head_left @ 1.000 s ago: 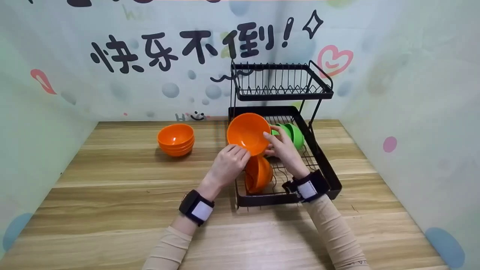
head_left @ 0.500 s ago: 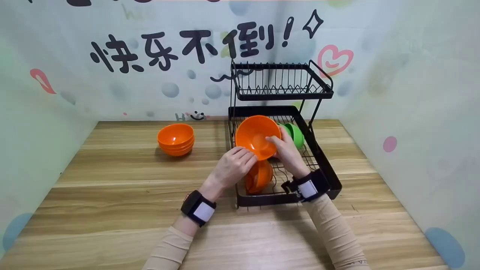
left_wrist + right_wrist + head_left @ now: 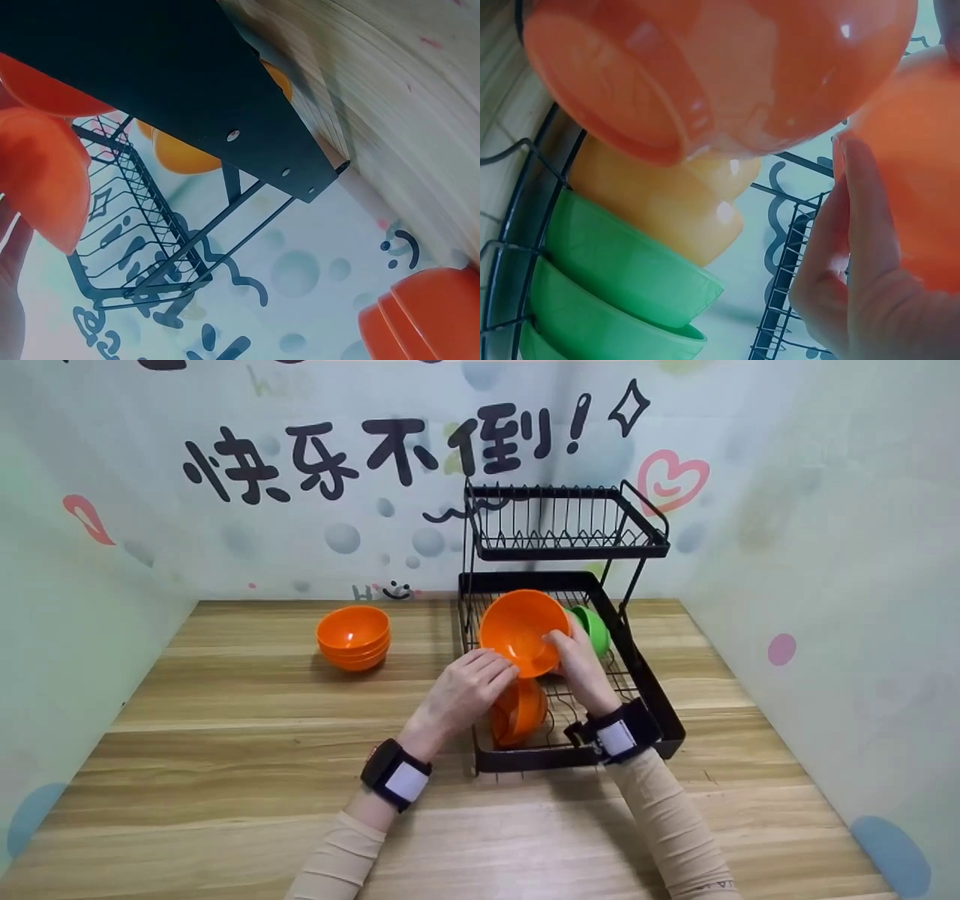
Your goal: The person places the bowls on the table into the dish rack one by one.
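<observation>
Both hands hold one orange bowl, tilted on edge with its hollow facing me, over the lower tier of a black dish rack. My left hand grips its lower left rim. My right hand grips its right side, and its fingers lie against the bowl. Just below, another orange bowl stands on edge in the rack. Green bowls stand behind the held one, also in the right wrist view.
A stack of orange bowls sits on the wooden table to the left of the rack. The rack's upper tier rises behind the hands. Patterned walls close in the table on three sides.
Both hands have carried the orange bowl to the right and slightly down, from the rack's left edge to over its lower tier, closer to the green bowls.
</observation>
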`<state>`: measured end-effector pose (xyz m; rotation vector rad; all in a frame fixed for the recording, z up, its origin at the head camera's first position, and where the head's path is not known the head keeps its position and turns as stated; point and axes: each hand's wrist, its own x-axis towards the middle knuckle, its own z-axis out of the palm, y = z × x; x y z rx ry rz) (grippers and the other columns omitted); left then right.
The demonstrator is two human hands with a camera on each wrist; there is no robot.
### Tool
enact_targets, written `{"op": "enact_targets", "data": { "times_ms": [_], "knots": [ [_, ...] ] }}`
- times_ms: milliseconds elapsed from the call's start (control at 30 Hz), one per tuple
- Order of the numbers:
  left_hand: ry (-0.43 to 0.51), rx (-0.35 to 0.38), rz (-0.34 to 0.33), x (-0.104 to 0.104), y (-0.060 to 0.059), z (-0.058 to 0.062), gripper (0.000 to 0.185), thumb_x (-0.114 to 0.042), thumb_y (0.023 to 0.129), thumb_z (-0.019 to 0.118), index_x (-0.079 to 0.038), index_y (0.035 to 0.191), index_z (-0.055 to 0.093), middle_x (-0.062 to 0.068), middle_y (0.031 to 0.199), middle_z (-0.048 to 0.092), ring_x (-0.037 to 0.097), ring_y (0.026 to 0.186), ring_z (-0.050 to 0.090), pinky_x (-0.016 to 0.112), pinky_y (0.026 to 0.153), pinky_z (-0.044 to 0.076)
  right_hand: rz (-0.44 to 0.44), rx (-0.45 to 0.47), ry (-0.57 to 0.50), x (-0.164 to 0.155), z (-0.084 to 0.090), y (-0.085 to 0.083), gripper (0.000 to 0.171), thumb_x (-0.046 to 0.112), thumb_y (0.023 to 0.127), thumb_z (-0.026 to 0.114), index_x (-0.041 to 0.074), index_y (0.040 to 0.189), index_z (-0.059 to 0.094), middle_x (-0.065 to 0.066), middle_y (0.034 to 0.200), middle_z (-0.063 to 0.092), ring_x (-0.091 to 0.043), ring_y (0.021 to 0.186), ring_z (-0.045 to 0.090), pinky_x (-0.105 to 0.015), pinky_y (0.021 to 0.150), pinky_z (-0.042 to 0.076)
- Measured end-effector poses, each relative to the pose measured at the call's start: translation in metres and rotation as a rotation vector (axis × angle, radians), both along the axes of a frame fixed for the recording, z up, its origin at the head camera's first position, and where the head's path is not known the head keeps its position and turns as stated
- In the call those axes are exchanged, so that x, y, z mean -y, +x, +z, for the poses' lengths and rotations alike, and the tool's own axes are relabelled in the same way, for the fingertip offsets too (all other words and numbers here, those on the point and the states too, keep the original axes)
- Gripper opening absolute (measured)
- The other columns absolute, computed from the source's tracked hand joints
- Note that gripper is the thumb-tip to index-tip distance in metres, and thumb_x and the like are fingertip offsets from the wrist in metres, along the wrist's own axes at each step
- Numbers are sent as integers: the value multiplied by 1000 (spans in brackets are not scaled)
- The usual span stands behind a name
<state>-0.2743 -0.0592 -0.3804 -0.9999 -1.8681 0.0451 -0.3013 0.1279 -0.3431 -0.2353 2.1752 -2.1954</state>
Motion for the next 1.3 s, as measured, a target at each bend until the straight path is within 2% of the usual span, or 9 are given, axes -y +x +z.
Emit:
{"op": "enact_targets", "data": {
  "times_ms": [267, 433, 567, 700, 867, 1000, 1100, 1200, 1300],
  "knots": [
    [157, 32, 42, 0, -2, -1, 19, -19, 88, 66, -7, 101, 70, 4, 96, 72, 17, 90, 66, 28, 85, 54, -95, -33, 101, -6, 2, -1, 47, 10, 89, 44, 6, 136, 38, -17, 122, 51, -17, 82, 59, -27, 62, 55],
    [267, 164, 127, 0, -1, -2, 21, -20, 88, 65, -4, 101, 66, 6, 94, 69, 20, 87, 64, 28, 78, 55, -145, -78, 146, -12, 5, -3, 43, 8, 89, 44, 3, 132, 42, -18, 119, 52, -16, 78, 60, -27, 59, 55],
    [312, 275, 244, 1, -1, -4, 21, -23, 91, 61, -3, 96, 64, 8, 87, 68, 23, 80, 61, 31, 69, 54, -152, -96, 170, -16, 7, -5, 40, 8, 90, 44, 2, 130, 42, -19, 120, 53, -15, 77, 60, -26, 58, 56],
    [296, 371, 362, 2, 0, -6, 25, -27, 93, 57, -2, 91, 64, 11, 83, 69, 26, 79, 60, 35, 65, 53, -200, -99, 289, -23, 10, -5, 41, 14, 90, 45, 7, 131, 43, -19, 117, 57, -16, 76, 60, -26, 59, 55],
    [234, 500, 453, 4, 2, -10, 31, -31, 92, 57, -1, 84, 66, 13, 83, 70, 28, 83, 62, 39, 66, 53, -270, -118, 484, -32, 13, -5, 43, 21, 90, 48, 13, 131, 47, -19, 112, 61, -22, 81, 60, -28, 63, 51],
    [198, 611, 491, 6, 4, -12, 32, -30, 89, 62, 0, 84, 69, 15, 84, 70, 30, 83, 62, 42, 66, 53, -305, -201, 624, -35, 14, -6, 44, 21, 89, 49, 8, 130, 47, -20, 114, 62, -28, 91, 60, -31, 71, 48],
    [168, 691, 511, 6, 5, -11, 31, -29, 89, 62, 1, 85, 69, 16, 85, 70, 31, 85, 61, 44, 69, 53, -334, -245, 746, -35, 13, -6, 45, 22, 88, 50, 6, 129, 48, -20, 105, 61, -29, 87, 57, -31, 69, 44],
    [149, 721, 513, 7, 5, -11, 31, -29, 89, 62, 1, 85, 70, 16, 86, 70, 31, 85, 61, 45, 69, 54, -357, -231, 863, -33, 13, -4, 47, 29, 87, 51, 9, 130, 47, -17, 99, 55, -28, 80, 51, -31, 62, 38],
    [145, 713, 498, 7, 6, -11, 30, -28, 88, 63, 1, 84, 70, 16, 85, 69, 31, 83, 60, 44, 67, 54, -351, -198, 955, -31, 11, -2, 49, 36, 88, 50, 13, 131, 44, -17, 101, 52, -28, 79, 50, -31, 60, 37]
  ]
}}
